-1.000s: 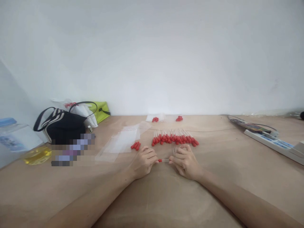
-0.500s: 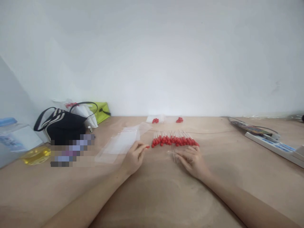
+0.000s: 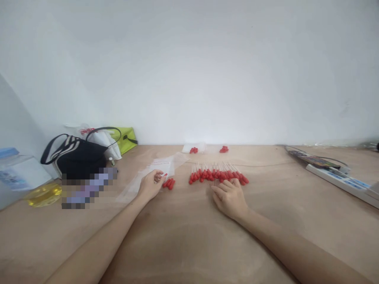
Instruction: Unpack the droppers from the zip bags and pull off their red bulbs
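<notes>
Near the clear bags, my left hand (image 3: 150, 185) pinches a small red piece (image 3: 166, 174) between thumb and forefinger. Several red oblong pieces (image 3: 169, 184) lie together on the table just beside that thumb. My right hand (image 3: 232, 197) rests on the table with its fingers curled. A few thin clear sticks (image 3: 215, 183) show faintly beyond its knuckles; what is under the fingers is hidden. Behind this hand spreads a row of pale sticks with red heads (image 3: 219, 174), their heads toward me.
Flat clear plastic bags (image 3: 139, 179) lie on the left. Two small red clusters (image 3: 194, 150) (image 3: 224, 149) sit near the wall. Farther left are a black bag (image 3: 81, 159), a green bag (image 3: 127, 138) and a yellow-liquid bottle (image 3: 44, 195). A white power strip (image 3: 340, 183) lies right.
My left hand has moved left and away from me with the red piece, uncovering a red group beside it. My right hand has shifted slightly left, its fingers more curled, covering the clear sticks.
</notes>
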Available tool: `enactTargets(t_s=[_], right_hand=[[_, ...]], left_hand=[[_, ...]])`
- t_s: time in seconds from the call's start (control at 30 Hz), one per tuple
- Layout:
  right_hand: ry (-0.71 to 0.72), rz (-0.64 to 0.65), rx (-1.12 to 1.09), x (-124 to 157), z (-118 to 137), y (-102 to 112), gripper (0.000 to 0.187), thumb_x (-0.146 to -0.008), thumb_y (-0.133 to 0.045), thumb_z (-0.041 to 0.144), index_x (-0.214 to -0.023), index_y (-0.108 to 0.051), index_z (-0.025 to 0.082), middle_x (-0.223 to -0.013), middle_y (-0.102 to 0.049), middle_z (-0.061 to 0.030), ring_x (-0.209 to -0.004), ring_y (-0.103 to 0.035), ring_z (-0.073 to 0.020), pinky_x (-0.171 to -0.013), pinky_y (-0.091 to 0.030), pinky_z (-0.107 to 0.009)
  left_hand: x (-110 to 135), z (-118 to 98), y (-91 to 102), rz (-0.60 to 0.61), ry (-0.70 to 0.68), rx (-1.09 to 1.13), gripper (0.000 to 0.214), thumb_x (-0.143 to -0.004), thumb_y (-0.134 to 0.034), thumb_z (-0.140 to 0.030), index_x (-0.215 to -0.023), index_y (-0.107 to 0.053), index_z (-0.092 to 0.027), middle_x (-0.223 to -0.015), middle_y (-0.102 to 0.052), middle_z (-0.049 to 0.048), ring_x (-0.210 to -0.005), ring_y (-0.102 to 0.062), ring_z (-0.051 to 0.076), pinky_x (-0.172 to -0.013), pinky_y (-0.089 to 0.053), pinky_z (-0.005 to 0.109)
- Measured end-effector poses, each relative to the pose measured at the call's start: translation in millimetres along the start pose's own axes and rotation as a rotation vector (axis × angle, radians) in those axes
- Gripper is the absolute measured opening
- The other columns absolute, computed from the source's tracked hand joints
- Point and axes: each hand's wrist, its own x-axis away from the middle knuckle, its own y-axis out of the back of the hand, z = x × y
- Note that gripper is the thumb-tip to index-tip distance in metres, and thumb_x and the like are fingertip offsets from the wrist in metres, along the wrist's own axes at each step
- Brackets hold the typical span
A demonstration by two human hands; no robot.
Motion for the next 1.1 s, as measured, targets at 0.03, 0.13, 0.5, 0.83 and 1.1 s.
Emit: enactTargets(t_s=[0.03, 0.13, 0.5, 0.83, 1.1], right_hand=[[-0.003, 0.013, 0.016, 1.2, 1.6, -0.8, 0.017, -0.074, -0.048, 0.012, -0.069, -0.063, 0.018, -0.052, -0.056, 0.0000, -0.059, -0.042, -0.0126, -0.065, -0.022, -0.031], [-0.040, 0.076, 0.023, 3.3, 4.0, 0.3, 0.016, -0.076, -0.049, 0.017, -0.067, -0.062, 0.019, -0.054, -0.056, -0.0004, -0.061, -0.042, -0.0131, -0.066, -0.021, -0.032], [-0.183, 0.297, -0.079, -0.9, 7.3, 11.2, 0.036, -0.071, -0.053, 0.054, -0.066, -0.061, 0.019, -0.067, -0.054, -0.0014, -0.068, -0.045, -0.0146, -0.067, -0.021, -0.032], [-0.282, 0.180, -0.127, 8.7, -2.3, 11.8, 0.029, -0.081, -0.046, 0.042, -0.082, -0.065, 0.021, -0.070, -0.057, -0.0024, -0.071, -0.048, -0.0149, -0.069, -0.024, -0.032], [-0.302, 0.088, -0.144, 18.2, -8.1, 21.6, 0.023, -0.082, -0.046, 0.033, -0.076, -0.064, 0.020, -0.070, -0.057, -0.0022, -0.071, -0.049, -0.0144, -0.070, -0.026, -0.031]], left_hand=[[0.9, 0.4, -1.0, 0.040, -0.001, -0.001, 0.025, -0.067, -0.053, -0.038, -0.080, -0.058, -0.017, -0.067, -0.062, 0.0011, -0.061, -0.058, 0.015, -0.058, -0.046, 0.024], [3.6, -0.3, -2.5, 0.135, -0.025, 0.012, 0.024, -0.070, -0.050, -0.040, -0.075, -0.059, -0.018, -0.069, -0.065, 0.0016, -0.062, -0.059, 0.015, -0.059, -0.046, 0.025], [11.3, -13.1, 3.6, 0.163, -0.021, -0.031, 0.032, -0.074, -0.046, -0.044, -0.082, -0.063, -0.019, -0.079, -0.069, 0.0030, -0.076, -0.063, 0.018, -0.069, -0.046, 0.026], [13.1, -13.9, 9.4, 0.133, -0.071, -0.201, 0.036, -0.081, -0.032, -0.040, -0.080, -0.062, -0.020, -0.074, -0.067, 0.0007, -0.068, -0.059, 0.017, -0.062, -0.041, 0.024], [12.3, -38.4, 0.1, 0.016, -0.334, -0.233, 0.024, -0.075, -0.048, -0.037, -0.077, -0.063, -0.019, -0.083, -0.062, 0.0053, -0.084, -0.053, 0.022, -0.077, -0.039, 0.033]])
